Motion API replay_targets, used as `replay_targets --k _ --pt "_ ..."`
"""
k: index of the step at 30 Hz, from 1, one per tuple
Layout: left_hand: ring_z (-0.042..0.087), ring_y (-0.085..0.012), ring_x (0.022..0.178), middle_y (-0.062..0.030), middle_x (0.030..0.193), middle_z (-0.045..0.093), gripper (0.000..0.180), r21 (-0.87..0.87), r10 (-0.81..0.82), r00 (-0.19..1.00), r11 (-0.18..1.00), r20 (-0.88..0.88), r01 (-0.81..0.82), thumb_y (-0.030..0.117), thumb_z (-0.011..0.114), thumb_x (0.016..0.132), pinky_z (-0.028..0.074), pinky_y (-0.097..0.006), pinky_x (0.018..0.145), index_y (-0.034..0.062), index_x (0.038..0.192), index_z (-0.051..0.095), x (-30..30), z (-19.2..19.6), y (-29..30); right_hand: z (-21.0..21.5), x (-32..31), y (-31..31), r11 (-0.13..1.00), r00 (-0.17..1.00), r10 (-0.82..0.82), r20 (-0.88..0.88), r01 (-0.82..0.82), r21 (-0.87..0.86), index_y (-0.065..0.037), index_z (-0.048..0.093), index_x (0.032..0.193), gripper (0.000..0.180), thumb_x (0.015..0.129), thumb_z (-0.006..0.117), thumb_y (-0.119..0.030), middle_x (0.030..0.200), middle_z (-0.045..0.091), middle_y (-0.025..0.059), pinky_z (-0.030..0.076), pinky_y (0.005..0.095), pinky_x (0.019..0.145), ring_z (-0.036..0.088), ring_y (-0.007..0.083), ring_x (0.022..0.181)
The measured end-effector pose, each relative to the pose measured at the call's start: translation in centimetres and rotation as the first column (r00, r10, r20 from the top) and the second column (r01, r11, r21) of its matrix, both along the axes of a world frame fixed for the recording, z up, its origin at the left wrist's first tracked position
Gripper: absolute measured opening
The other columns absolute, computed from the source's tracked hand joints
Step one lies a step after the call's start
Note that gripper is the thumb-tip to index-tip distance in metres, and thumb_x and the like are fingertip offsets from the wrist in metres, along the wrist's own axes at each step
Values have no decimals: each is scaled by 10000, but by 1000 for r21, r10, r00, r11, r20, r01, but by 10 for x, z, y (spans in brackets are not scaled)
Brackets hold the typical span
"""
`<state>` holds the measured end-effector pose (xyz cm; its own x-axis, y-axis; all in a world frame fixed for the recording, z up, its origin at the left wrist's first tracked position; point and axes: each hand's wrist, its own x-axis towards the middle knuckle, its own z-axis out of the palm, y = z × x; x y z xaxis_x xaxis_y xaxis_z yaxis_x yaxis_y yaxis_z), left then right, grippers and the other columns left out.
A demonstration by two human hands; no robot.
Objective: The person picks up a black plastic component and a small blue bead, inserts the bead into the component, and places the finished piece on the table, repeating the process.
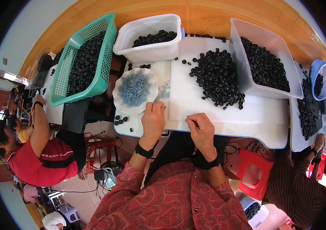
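Both hands rest at the near edge of the white tabletop (224, 115). The left hand (153, 119) lies palm down with its fingers curled, the fingertips just beside the rim of a shallow white scalloped plate (119, 100) heaped with small grey-blue wire pieces (134, 89); whether it pinches anything, I cannot tell. The right hand (200, 128) is clenched into a loose fist, thumb against the bent fingers, and whatever it may hold is hidden inside. Each wrist wears a black band.

A loose pile of small black ring-shaped parts (217, 76) lies on the tabletop beyond the right hand, well apart from it, with bare white surface between. A few stray black rings (120, 120) sit just left of the left hand, near the tabletop's corner.

Further back stands a clear plastic tub (147, 49) partly filled with the same black rings, right behind the plate. To its left a teal plastic lattice basket (107, 50) tilts on its side, also loaded with rings. On the right a larger clear plastic bin (243, 50) holds more of them, and past it a small blue round basket (316, 71) sits beside another scatter of rings on a neighbouring white surface.

A person in a red shirt (40, 157) sits at the left with an arm raised to the tabletop there. Another person's striped sleeve (293, 184) shows at the lower right, close to a red plastic stool (253, 172) below the tabletop edge.
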<state>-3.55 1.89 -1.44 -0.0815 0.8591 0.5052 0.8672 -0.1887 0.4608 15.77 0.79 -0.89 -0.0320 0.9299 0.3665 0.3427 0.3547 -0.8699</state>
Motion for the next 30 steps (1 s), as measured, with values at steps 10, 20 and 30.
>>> replay_targets --k 10,20,30 --pt "636 -348 721 -135 930 562 210 -96 32 999 995 34 -29 85 712 867 520 -436 599 57 1063 641 -2 7 -11 0 -2 0 999 1000 -31 1 31 18 -45 658 876 105 826 739 -2 832 656 78 499 323 607 636 238 703" --pt "631 -352 741 -150 952 570 262 -109 50 989 993 139 -35 55 710 862 521 -438 623 54 1117 649 -4 7 -17 2 -2 0 999 1000 -29 6 29 29 -47 665 886 113 824 742 7 839 658 77 499 316 597 634 228 691" --pt "625 -332 719 -133 883 546 144 -94 42 994 995 103 -33 41 687 875 509 -417 597 72 1015 695 -3 12 -17 2 -4 -1 999 999 -30 11 30 15 -47 666 890 117 821 747 3 843 660 78 507 325 602 644 238 705"
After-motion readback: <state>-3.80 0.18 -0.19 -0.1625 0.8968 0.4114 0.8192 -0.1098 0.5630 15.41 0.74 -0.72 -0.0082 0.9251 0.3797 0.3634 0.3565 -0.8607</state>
